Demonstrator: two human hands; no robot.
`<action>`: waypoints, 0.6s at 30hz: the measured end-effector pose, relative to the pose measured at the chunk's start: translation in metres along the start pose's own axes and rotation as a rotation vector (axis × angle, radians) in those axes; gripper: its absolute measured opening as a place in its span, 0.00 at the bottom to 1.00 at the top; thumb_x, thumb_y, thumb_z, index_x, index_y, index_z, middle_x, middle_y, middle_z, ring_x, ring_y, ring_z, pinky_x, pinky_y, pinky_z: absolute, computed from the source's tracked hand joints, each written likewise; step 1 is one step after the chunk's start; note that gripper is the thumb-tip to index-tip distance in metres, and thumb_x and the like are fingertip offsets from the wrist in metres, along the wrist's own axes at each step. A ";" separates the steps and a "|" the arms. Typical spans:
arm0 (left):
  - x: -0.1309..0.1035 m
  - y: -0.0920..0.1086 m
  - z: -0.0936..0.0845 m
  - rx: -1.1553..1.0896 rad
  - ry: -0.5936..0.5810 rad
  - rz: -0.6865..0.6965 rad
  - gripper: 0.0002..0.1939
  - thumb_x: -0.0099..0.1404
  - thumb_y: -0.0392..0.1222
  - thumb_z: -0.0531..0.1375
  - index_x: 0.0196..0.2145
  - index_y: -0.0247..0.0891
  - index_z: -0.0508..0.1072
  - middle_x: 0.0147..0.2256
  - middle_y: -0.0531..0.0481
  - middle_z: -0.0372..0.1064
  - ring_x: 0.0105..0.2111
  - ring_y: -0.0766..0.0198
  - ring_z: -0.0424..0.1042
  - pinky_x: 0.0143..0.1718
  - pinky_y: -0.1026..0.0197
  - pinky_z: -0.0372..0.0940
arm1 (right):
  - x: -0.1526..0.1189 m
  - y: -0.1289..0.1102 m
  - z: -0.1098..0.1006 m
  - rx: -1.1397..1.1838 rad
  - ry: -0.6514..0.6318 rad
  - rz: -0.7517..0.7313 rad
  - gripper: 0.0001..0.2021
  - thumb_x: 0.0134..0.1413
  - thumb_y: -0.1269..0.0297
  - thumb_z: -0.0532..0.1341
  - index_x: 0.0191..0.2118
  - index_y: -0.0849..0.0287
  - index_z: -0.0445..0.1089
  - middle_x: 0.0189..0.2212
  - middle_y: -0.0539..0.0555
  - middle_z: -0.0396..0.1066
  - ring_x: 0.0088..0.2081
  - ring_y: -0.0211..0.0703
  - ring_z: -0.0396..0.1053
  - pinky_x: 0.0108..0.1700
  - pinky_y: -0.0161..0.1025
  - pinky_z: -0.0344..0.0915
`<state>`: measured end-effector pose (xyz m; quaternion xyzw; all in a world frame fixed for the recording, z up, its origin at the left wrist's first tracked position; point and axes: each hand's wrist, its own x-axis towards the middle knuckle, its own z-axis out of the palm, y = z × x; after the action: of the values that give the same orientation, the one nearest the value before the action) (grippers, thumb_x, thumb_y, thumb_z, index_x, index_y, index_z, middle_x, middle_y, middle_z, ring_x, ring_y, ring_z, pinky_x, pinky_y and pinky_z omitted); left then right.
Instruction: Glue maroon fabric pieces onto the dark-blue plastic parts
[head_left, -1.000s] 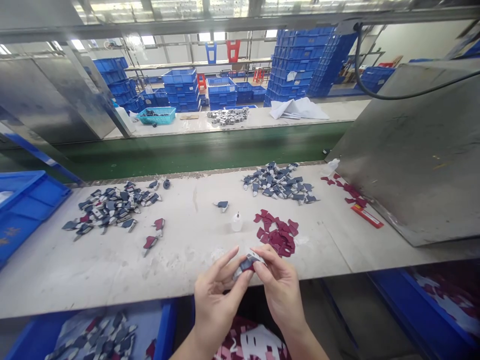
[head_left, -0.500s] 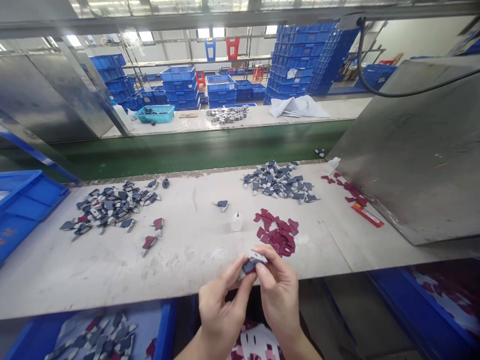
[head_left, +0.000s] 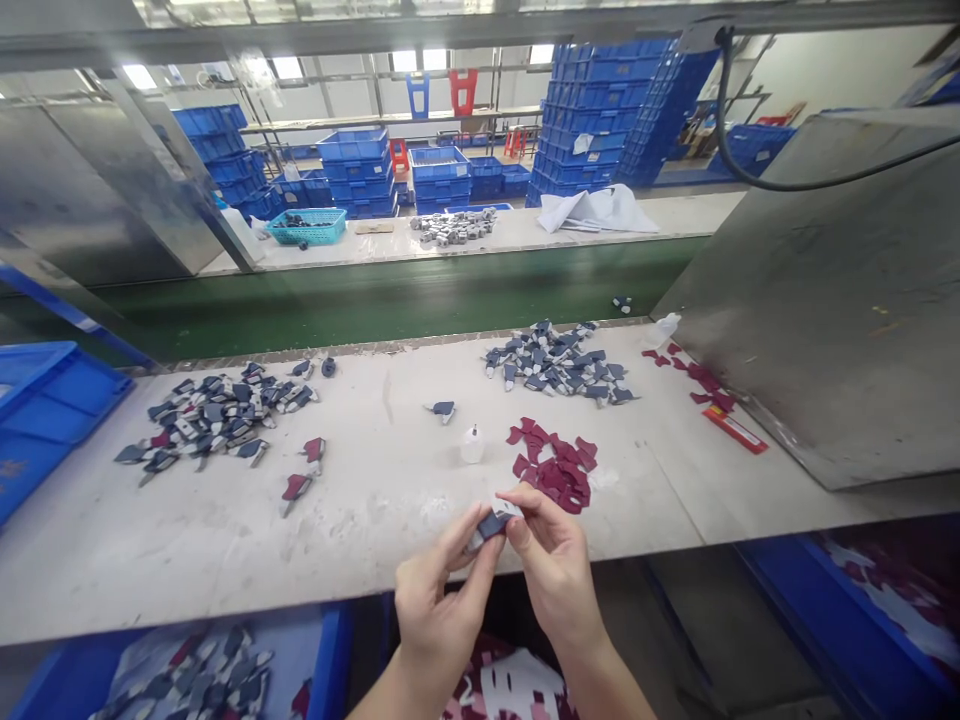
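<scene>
A small dark blue and white part is held above the table's front edge. My left hand pinches its lower left side between thumb and fingers. On the other side, the fingertips of my right hand close on its white upper end. Just behind my right hand lies a heap of dark red pieces. A small clear bottle stands on the table beyond the held part. One loose blue and white part lies past the bottle.
Heaps of blue and white parts lie at the left and at the back right of the table. A green conveyor belt runs behind. Blue bins sit below the front edge; a metal panel rises at right.
Both hands and the held part have shifted slightly left, and the part is turned a little. On the green belt, a small part has moved left.
</scene>
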<state>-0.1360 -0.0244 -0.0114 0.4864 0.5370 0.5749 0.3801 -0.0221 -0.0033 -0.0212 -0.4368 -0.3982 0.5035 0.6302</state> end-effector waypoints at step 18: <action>0.023 -0.004 -0.015 -0.204 -0.328 -0.346 0.22 0.58 0.52 0.69 0.46 0.37 0.82 0.42 0.43 0.82 0.40 0.49 0.82 0.44 0.53 0.78 | 0.025 -0.013 -0.038 -0.643 -0.258 -0.645 0.11 0.52 0.63 0.72 0.42 0.47 0.77 0.41 0.54 0.75 0.49 0.51 0.69 0.51 0.51 0.69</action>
<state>-0.1566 -0.0057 -0.0114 0.4331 0.4827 0.4661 0.6019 0.0214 0.0145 -0.0185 -0.3977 -0.7244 0.1832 0.5325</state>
